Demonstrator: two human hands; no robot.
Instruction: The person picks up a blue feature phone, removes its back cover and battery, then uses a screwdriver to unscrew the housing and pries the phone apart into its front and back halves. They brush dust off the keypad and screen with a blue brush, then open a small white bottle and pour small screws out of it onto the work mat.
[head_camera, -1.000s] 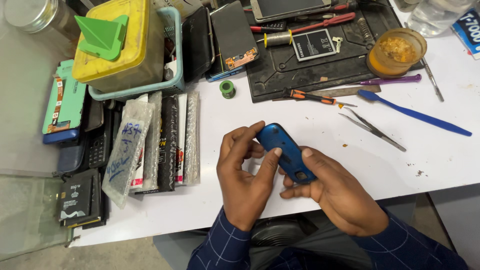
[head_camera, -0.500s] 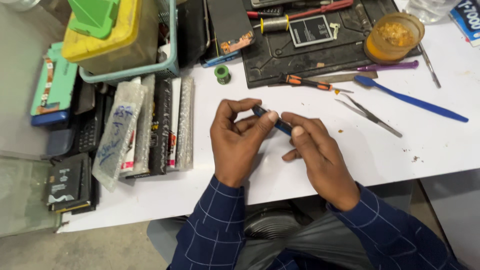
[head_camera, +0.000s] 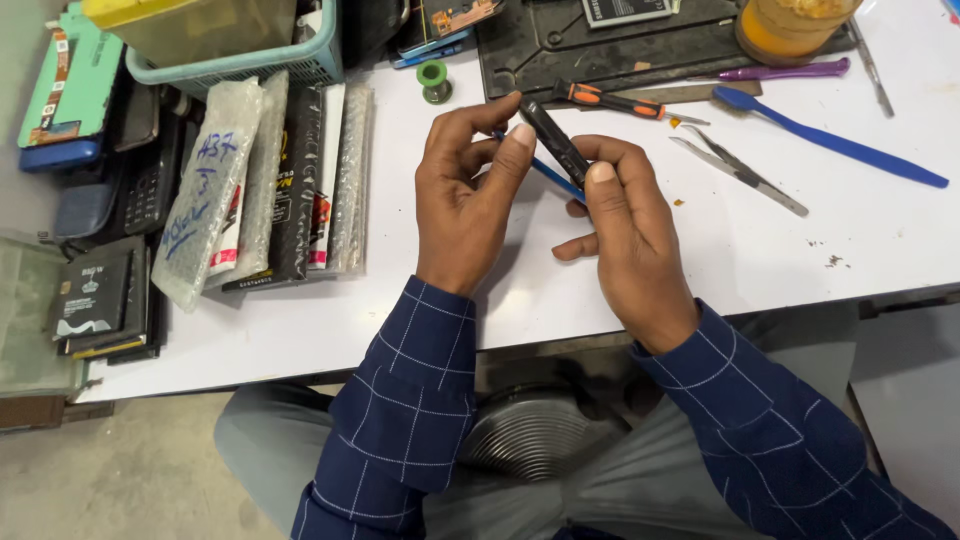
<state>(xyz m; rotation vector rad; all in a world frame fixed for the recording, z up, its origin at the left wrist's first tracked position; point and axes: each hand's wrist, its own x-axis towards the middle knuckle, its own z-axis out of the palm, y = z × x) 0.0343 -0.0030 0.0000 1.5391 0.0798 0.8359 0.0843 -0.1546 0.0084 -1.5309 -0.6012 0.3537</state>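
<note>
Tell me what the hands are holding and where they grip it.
Both hands hold one small phone, dark with a blue edge, seen edge-on. The left hand pinches its upper end with thumb and fingertips; the right hand grips its lower end.

Bright, even overhead light, soft shadows, sharp focus throughout

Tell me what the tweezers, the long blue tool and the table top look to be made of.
Tweezers: bare metal, going by the grey sheen. Long blue tool: probably plastic, evenly coloured and matte. Table top: smooth white surface, likely laminate, though the look leaves it open.
</note>
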